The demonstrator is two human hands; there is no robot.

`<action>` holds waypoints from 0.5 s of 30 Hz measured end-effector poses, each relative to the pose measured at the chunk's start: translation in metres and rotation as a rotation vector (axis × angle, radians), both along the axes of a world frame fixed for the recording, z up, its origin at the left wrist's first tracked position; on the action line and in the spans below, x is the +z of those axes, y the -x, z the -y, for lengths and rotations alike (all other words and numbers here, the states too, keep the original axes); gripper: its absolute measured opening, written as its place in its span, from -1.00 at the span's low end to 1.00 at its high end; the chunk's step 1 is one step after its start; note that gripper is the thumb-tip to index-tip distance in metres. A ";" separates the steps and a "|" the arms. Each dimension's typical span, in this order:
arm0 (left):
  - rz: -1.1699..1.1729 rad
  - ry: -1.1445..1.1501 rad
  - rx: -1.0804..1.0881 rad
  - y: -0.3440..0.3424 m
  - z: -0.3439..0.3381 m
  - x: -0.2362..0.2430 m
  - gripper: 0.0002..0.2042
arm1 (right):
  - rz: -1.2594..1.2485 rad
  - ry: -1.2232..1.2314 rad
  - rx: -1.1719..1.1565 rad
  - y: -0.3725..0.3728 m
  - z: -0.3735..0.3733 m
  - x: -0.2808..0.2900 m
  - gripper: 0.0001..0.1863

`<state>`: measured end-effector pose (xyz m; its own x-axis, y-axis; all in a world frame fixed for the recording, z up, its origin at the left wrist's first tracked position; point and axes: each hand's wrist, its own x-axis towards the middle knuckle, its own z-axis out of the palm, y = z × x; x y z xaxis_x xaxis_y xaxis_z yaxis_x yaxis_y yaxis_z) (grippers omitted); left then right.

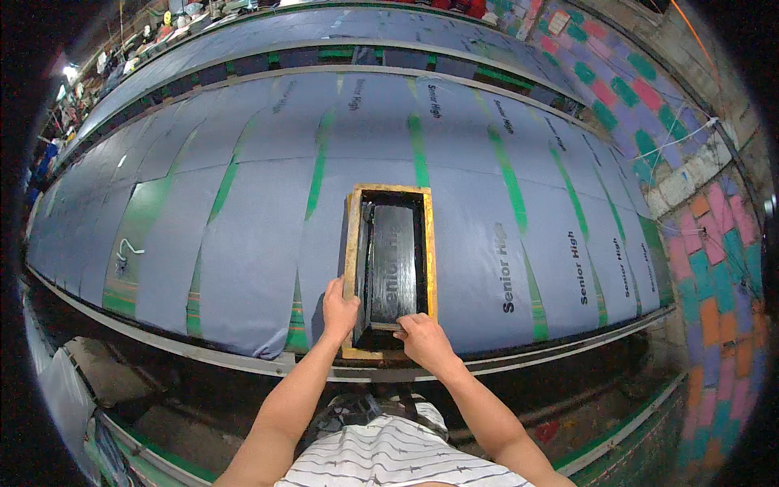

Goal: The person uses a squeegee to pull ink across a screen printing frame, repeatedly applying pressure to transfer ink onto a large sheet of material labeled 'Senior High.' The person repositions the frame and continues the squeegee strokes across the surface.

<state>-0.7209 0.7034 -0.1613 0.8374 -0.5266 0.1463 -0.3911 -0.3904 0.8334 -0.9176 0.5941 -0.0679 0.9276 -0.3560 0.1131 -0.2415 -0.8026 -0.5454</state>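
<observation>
A screen printing frame (433, 268) with yellowish wooden sides lies on a grey-blue fabric piece (471, 203) near the table's front edge. Black ink streaks its mesh (393, 243), through which dark lettering shows. My left hand (339, 312) is closed around the frame's left side, close to its near end. Inside the near end, my right hand (426, 342) pinches what looks like a squeegee (381, 326), a narrow bar lying across the mesh. Dark ink and my fingers hide part of that bar.
Fabric pieces cover the long table, with green strips (511, 183) between them; those to the right (560, 235) carry dark printing. A bent white piece (130, 247) lies at the left. Behind runs another covered table (324, 28). A painted brick wall (714, 268) bounds the right side.
</observation>
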 end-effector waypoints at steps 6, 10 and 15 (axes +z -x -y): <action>-0.065 -0.001 -0.023 0.001 0.002 0.007 -0.45 | 0.093 0.039 -0.015 0.016 -0.008 0.008 -0.77; -0.126 0.007 -0.033 0.005 -0.007 0.007 -0.47 | 0.074 0.050 0.032 0.040 -0.028 -0.002 -0.63; -0.095 -0.037 -0.021 0.005 -0.006 0.013 -0.47 | 0.155 0.197 0.070 0.033 -0.026 -0.020 -0.51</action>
<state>-0.7263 0.7096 -0.1485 0.8353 -0.5477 0.0467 -0.3191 -0.4141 0.8525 -0.9510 0.6206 -0.0875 0.9153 -0.2486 0.3170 -0.1073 -0.9089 -0.4030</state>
